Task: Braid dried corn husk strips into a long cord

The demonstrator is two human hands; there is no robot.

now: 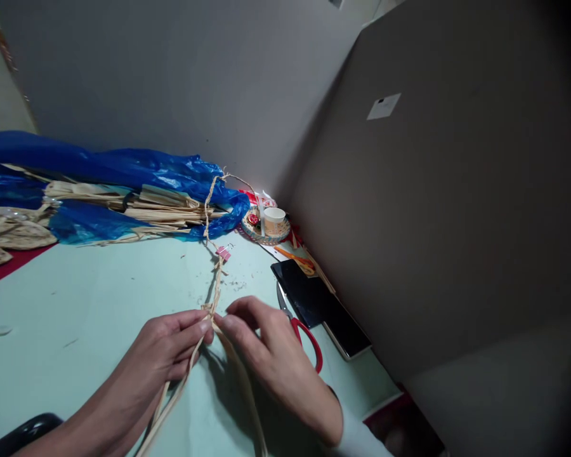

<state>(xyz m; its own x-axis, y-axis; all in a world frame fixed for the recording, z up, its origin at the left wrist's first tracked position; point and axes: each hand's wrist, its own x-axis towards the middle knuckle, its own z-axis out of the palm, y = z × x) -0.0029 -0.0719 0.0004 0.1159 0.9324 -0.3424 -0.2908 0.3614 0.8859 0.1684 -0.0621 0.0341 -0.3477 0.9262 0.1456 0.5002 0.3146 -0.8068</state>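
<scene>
Straw-coloured and dry, the braided cord [215, 279] runs its long axis away from the person, from the fingertips up across the pale green bench [85, 304] toward the blue plastic sheet [124, 168], where its far end curls up. A small pink binder clip [223, 252] grips it partway along. Below the fingers the cord splits into loose flat strands [181, 387] that trail back toward the near edge.

The left hand [164, 346] lies low on the bench, palm inward, thumb and forefinger pinched on the cord where the braid ends. The right hand [271, 352] meets it from the other side, knuckles up, fingertips closed on the same spot, the other fingers curled.

Just beside the right hand lie red-handled scissors [301, 330], blades pointing away, and next to them a dark glossy phone [318, 304]. Farther back a white cup [274, 220] stands on a round woven coaster [259, 236]. Bundles of flat straw strips [147, 209] rest on the blue sheet.
</scene>
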